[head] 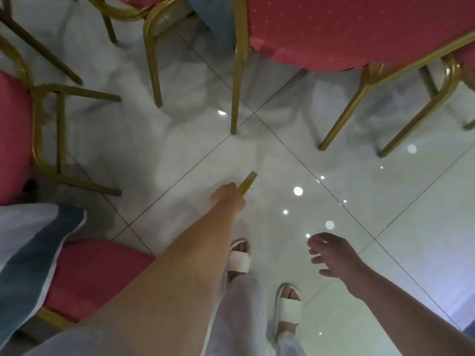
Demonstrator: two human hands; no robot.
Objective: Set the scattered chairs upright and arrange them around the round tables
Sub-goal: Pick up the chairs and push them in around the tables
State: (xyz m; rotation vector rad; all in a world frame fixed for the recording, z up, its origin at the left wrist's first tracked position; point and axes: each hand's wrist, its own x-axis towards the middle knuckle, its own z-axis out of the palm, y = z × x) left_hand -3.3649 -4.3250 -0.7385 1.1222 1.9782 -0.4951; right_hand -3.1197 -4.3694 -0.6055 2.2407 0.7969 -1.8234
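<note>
Here the left hand (227, 197) gripped a gold chair leg (248, 181) over the floor (385, 201). The right hand (336, 258) was spread, holding nothing.

Bare left hand (226, 199) and right hand (331, 255), forearms uncovered. Thin pale sleeve (66, 343) over left upper arm, near left corner, blurred. Loose whitish trousers (239, 317), light fabric, hems bunched over the feet. White slides: left sandal (239, 262), right sandal (289, 308), each with one broad strap, open toes, thick pale sole. Tiny dark mark at right strap's near edge.
</note>
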